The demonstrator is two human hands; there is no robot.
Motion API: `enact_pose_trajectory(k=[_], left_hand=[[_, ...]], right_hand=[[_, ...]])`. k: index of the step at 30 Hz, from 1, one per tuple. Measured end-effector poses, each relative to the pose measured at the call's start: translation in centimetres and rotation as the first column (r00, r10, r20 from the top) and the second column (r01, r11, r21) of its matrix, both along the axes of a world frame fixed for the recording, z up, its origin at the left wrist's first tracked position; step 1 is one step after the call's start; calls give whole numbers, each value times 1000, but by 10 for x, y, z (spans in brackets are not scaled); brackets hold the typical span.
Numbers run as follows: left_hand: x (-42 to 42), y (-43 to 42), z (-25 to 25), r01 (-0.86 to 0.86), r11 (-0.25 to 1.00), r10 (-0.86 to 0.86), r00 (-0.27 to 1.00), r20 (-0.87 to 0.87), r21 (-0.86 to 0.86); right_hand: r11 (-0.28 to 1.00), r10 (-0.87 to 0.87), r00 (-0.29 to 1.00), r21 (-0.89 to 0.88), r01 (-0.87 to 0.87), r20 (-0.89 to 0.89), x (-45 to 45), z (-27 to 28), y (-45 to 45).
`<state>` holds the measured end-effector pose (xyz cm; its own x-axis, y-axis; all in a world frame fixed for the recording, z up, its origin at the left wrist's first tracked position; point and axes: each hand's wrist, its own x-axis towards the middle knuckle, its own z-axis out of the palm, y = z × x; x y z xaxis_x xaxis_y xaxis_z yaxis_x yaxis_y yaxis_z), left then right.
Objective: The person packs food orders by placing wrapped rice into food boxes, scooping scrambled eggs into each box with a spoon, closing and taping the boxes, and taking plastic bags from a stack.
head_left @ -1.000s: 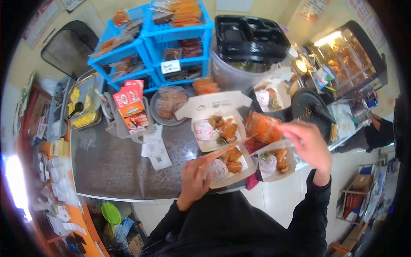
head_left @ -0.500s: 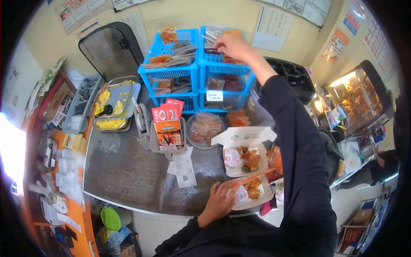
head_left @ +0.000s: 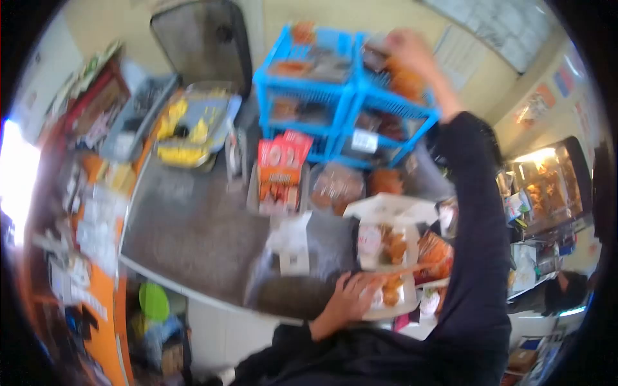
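Note:
My left hand (head_left: 351,297) is curled over the near side of an open white takeaway box (head_left: 407,301) holding browned food pieces. An orange strip (head_left: 402,270) crosses the box's far edge at my fingers. Just beyond stands a second open takeaway box (head_left: 386,204), with similar food and a round printed packet (head_left: 369,239) inside. My right hand (head_left: 409,50) reaches far forward over the top of the right blue basket stack (head_left: 393,106). Motion blurs its fingers, so any grip is unclear. Dark sachets (head_left: 375,59) and orange sachets (head_left: 405,82) lie under it.
Left of that stack is another blue basket stack (head_left: 302,83) of sachets. Before them stand red printed packets (head_left: 280,177) and a clear tub (head_left: 337,186). A receipt (head_left: 293,248) lies on the metal table (head_left: 187,225). A lit food display (head_left: 544,183) is at right.
The view has swung, shifting the baskets rightward and blurring everything. My right hand is still over the right stack's top basket; my left hand remains at the near box.

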<state>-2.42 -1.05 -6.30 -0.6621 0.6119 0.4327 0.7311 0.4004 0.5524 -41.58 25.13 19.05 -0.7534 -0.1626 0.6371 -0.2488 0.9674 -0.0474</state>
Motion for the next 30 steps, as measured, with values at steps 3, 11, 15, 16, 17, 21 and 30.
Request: enact_pose_trajectory(k=[3, 11, 15, 16, 17, 21, 30], left_hand=[[-8, -3, -2, 44, 999, -45, 998, 53, 33], [-36, 1, -12, 110, 985, -153, 916, 370, 134], [-35, 2, -10, -82, 943, -57, 916, 397, 323], [-34, 2, -10, -140, 925, -11, 920, 391, 354], [-31, 2, -7, -200, 911, 91, 950, 298, 361], [9, -5, -8, -473, 790, 419, 881, 221, 390], [54, 31, -56, -358, 872, 489, 619, 614, -334]], right_hand=[[988, 144, 954, -97, -123, 262, 62, 39, 23], [916, 305, 546, -397, 55, 780, 346, 53, -46], [926, 375, 409, -353, -131, 832, 409, -3, -47], [917, 386, 450, -388, -94, 805, 422, -28, -49], [926, 349, 482, -375, -45, 804, 431, -50, -54], [946, 185, 732, -321, 48, 656, 446, -157, -68], [828, 133, 738, -484, 284, 662, 501, -210, -45]])
